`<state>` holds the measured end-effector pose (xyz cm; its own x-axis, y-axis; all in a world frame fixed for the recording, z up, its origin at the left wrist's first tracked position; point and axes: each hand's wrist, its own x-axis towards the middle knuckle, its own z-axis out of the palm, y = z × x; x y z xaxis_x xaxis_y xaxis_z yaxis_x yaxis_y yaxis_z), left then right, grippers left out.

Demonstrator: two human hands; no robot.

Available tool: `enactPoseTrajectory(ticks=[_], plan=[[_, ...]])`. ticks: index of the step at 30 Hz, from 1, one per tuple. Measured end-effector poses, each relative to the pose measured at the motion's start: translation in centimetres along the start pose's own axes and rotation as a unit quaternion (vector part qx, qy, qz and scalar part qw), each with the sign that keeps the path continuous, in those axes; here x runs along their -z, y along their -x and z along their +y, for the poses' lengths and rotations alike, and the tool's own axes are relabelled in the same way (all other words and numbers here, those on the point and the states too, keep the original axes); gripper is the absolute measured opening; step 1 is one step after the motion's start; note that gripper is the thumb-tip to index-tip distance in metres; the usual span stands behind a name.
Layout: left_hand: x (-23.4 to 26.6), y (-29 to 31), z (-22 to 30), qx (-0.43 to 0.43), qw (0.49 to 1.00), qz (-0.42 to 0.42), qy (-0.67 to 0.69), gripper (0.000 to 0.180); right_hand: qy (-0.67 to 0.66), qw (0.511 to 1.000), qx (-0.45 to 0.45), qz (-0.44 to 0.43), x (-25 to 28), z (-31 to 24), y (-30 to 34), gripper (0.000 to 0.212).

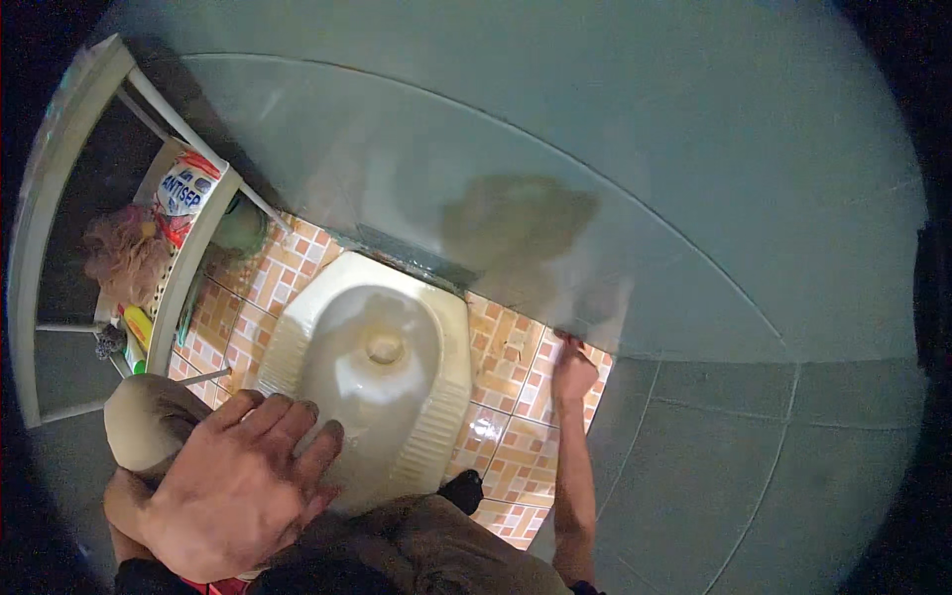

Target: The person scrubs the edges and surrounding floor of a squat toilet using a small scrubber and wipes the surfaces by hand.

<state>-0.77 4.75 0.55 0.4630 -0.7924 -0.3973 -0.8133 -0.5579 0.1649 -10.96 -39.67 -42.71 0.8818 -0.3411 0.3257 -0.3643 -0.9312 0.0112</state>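
I look down at a white squat toilet pan [372, 367] set in an orange patterned tiled floor [511, 436]. My left hand [238, 486] hangs close to the camera over the pan's near left rim, fingers loosely spread, holding nothing. My right hand [572, 372] reaches far out and presses on the floor tiles at the foot of the grey wall [635, 198], to the right of the pan. Whether it holds a small cloth or pad is not visible. My knees in dark trousers [416, 550] show at the bottom.
A white wire rack [193, 268] on the left holds a white-and-red bottle [183, 193], a brownish scrub puff [124, 253] and a yellow item [137, 325]. A pale rounded object [149, 416] sits just left of my left hand. Grey wall tiles surround the right.
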Motion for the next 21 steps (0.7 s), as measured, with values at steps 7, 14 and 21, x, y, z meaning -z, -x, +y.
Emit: enactPoseTrajectory(ticks=[7, 14, 21], plan=[[0.0, -0.1, -0.2, -0.022, 1.000, 0.006, -0.010, 0.046, -0.021, 0.996, 0.087, -0.020, 1.0, 1.2, -1.3, 0.005], [-0.2, -0.1, 0.0, -0.023, 1.000, 0.015, 0.003, 0.048, -0.066, 0.977, 0.201, -0.035, -4.6, -8.9, -3.3, 0.018], [-0.7, -0.3, -0.7, 0.000, 0.999, -0.007, 0.047, 0.046, -0.060, 0.984, 0.136, -0.097, -3.9, -13.0, -3.7, 0.030]])
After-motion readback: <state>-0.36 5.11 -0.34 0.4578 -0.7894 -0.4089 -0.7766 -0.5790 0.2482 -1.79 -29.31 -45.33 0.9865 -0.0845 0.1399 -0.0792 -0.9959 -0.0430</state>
